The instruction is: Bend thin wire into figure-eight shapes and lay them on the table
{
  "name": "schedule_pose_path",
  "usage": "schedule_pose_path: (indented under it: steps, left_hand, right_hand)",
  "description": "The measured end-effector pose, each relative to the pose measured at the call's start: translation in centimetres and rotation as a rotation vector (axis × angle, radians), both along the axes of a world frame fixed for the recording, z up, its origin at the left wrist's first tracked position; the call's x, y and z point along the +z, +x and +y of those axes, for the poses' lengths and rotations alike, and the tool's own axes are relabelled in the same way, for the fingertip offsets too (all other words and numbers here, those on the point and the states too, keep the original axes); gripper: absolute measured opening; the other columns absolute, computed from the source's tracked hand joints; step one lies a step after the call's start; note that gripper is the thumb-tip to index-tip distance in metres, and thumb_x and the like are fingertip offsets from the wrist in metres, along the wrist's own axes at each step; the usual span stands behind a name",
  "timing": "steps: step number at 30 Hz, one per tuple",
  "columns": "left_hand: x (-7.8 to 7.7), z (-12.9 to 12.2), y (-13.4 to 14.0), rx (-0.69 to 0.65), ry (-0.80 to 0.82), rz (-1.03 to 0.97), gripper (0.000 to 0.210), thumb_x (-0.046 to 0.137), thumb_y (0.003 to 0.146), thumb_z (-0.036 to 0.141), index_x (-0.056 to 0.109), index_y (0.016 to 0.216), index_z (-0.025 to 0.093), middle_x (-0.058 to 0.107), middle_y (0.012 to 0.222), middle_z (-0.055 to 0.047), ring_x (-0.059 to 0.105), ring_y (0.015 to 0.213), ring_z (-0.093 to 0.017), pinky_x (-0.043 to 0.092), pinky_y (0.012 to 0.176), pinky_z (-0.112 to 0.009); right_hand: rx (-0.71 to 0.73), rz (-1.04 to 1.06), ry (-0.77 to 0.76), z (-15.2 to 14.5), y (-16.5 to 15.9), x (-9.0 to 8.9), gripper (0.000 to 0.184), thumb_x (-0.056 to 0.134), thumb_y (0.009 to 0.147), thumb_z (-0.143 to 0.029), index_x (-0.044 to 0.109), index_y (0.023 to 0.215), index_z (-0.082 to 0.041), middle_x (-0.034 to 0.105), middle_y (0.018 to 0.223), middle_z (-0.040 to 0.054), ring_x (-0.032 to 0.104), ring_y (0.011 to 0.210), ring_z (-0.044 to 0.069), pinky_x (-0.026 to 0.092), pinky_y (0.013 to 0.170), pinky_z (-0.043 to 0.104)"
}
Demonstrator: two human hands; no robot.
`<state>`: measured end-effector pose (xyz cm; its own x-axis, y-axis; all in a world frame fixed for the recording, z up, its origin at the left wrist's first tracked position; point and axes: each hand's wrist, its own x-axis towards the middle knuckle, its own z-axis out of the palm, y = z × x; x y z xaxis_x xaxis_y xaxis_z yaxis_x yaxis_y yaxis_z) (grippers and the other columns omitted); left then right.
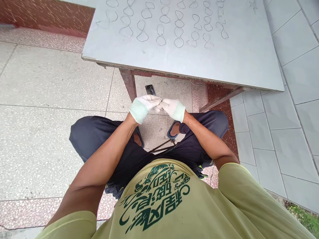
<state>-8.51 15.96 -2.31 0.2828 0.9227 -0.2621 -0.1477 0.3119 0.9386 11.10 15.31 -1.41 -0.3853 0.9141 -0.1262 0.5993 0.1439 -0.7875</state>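
My left hand [146, 105] and my right hand [171, 108], both in white gloves with pale green cuffs, meet in front of my knees, below the table's near edge. Fingertips of both are pinched together and touch. Whatever they hold between them is too small or hidden to make out. On the grey table [239, 56] beyond lie several thin wire pieces, most bent into figure-eight loops and laid out in rows, such as the wire loop [160, 35] near the front. A few of them look twisted or less regular.
A dark phone-like object [150, 90] is on the speckled floor [50, 132] just past my hands. The table's wooden leg [128, 84] stands to the left of it. Grey wall tiles [284, 132] run along the right side. My knees are spread on either side of my hands.
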Motion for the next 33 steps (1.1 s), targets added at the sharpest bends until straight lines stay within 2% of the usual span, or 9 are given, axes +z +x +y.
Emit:
schedule_pose_path:
  steps: [5,7,10,13,19,26,29,33]
  left_hand:
    - [-0.4,0.6,-0.4,0.007,-0.098,-0.081,0.042,0.095,0.090,0.042,0.079,0.110,0.010,0.080,0.075,-0.007,0.075,0.063,-0.019,0.064,0.068,-0.032]
    - [-0.6,0.9,-0.6,0.007,-0.108,-0.094,0.046,0.094,0.091,0.033,0.077,0.124,0.007,0.081,0.076,-0.006,0.076,0.064,-0.018,0.063,0.067,-0.030]
    - [-0.8,1.2,-0.7,0.008,-0.122,-0.036,0.064,0.089,0.088,0.014,0.068,0.147,0.002,0.081,0.075,-0.004,0.074,0.062,-0.016,0.060,0.065,-0.028]
    - [-0.7,1.0,-0.5,0.000,-0.103,0.001,0.075,0.082,0.088,0.009,0.059,0.159,-0.003,0.081,0.075,-0.003,0.074,0.062,-0.015,0.060,0.067,-0.027]
    - [-0.8,0.3,0.1,-0.006,-0.084,0.072,0.074,0.083,0.088,0.011,0.063,0.158,-0.002,0.081,0.076,-0.003,0.074,0.063,-0.015,0.061,0.071,-0.028]
    - [-1.8,0.4,0.0,-0.044,0.011,0.061,0.070,0.094,0.083,0.020,0.073,0.148,0.006,0.078,0.071,0.000,0.072,0.064,-0.016,0.059,0.068,-0.027]
    - [-1.8,0.6,-0.1,-0.055,0.013,0.078,0.070,0.095,0.081,0.020,0.073,0.147,0.005,0.079,0.075,-0.002,0.073,0.065,-0.016,0.057,0.067,-0.027]
    - [-1.3,1.0,-0.4,-0.009,0.007,0.121,0.075,0.088,0.084,0.019,0.068,0.154,0.000,0.082,0.081,-0.006,0.075,0.069,-0.017,0.056,0.069,-0.028]
  right_hand:
    - [-0.151,-0.023,-0.020,-0.2,-0.8,1.3,0.039,0.050,0.108,-0.034,0.049,0.070,-0.025,0.056,0.071,-0.0018,0.058,0.079,0.017,0.042,0.080,0.032]
    - [-0.184,0.038,-0.064,-0.3,-0.8,1.7,0.039,0.050,0.109,-0.034,0.051,0.071,-0.025,0.057,0.071,-0.0019,0.057,0.077,0.017,0.042,0.076,0.031]
    - [-0.209,0.085,-0.096,-0.2,-0.6,1.8,0.037,0.050,0.109,-0.033,0.054,0.072,-0.025,0.059,0.071,-0.0016,0.057,0.076,0.017,0.042,0.074,0.030]
    - [-0.223,0.069,-0.086,-0.1,-0.6,1.5,0.038,0.050,0.109,-0.031,0.054,0.072,-0.025,0.059,0.069,-0.0019,0.057,0.075,0.018,0.042,0.074,0.031]
    - [-0.288,0.114,-0.121,0.0,-1.2,0.7,0.037,0.052,0.109,-0.027,0.055,0.072,-0.025,0.059,0.069,-0.0033,0.055,0.071,0.017,0.040,0.071,0.030]
    - [-0.325,0.229,-0.242,-0.1,-1.3,1.3,0.038,0.055,0.109,-0.020,0.058,0.071,-0.024,0.060,0.062,-0.0040,0.055,0.063,0.015,0.041,0.064,0.028]
    - [-0.307,0.274,-0.306,-0.1,-1.2,1.3,0.040,0.054,0.110,-0.020,0.057,0.070,-0.024,0.058,0.058,-0.0038,0.058,0.061,0.015,0.042,0.061,0.026]
    - [-0.258,0.260,-0.260,0.1,-1.1,1.2,0.040,0.055,0.113,-0.027,0.061,0.074,-0.024,0.059,0.057,-0.0043,0.058,0.060,0.014,0.043,0.063,0.026]
